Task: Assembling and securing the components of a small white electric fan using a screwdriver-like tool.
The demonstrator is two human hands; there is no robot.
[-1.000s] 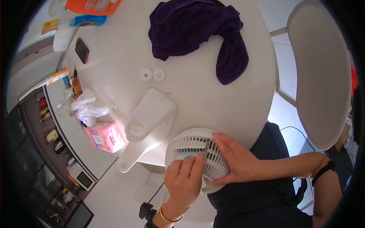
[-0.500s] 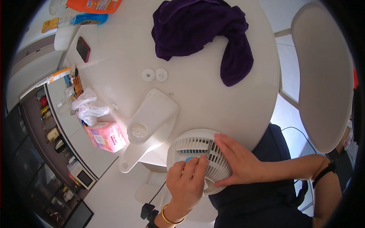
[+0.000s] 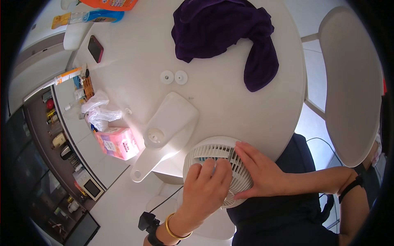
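Although white stand [image 3: 180, 110] and two discs [image 3: 167, 77] already lie apart from the fan [image 3: 217, 140] at the edge of the table [image 3: 246, 119], its grille [image 3: 239, 175] is still on, my right hand [image 3: 262, 170] spread against it, my left hand [image 3: 207, 186] curled over it, any contents hidden.

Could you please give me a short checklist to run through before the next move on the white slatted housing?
1. Right grip steadying the slatted housing: ok; it is spread open against the slats.
2. Left grip holding something: cannot tell; the fingertips are hidden.
3. Long white piece with the holed end fully on the table: not ok; that end seems to jut past the edge.
4. Two white discs in sight: ok; side by side on the table.
5. Purple cloth away from both hands: ok; it lies well beyond them.
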